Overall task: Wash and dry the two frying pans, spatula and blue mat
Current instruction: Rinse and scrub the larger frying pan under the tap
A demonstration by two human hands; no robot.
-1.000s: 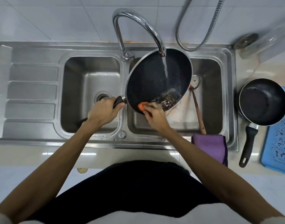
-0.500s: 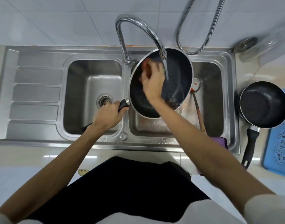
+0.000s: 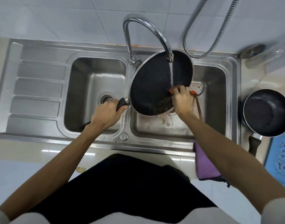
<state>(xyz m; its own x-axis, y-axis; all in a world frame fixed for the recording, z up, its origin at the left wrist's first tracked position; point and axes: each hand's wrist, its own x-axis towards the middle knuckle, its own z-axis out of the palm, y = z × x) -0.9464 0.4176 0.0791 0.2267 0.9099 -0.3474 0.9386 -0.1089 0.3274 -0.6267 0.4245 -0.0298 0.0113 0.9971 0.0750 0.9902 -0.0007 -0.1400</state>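
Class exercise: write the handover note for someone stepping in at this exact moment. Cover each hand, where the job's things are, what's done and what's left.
Left hand: gripping the large pan's handle, pan tilted under the running tap, right basin.
Right hand: scrubbing inside it with an orange scrubber.
Spatula: dirty, in the right basin.
Small pan and blue mat: on the counter, right.
Done: nothing finished.
Left: all washing, all drying.

I note both forearms bare from wrist to above the elbow, with the left hand (image 3: 106, 114) and right hand (image 3: 183, 101) carrying no gloves, rings, watch or bands that I can see. Pale, whitish short sleeves show at the lower corners, one on each upper arm. Below the arms I record a black garment across the middle and a strip of pale fabric along the bottom edge.
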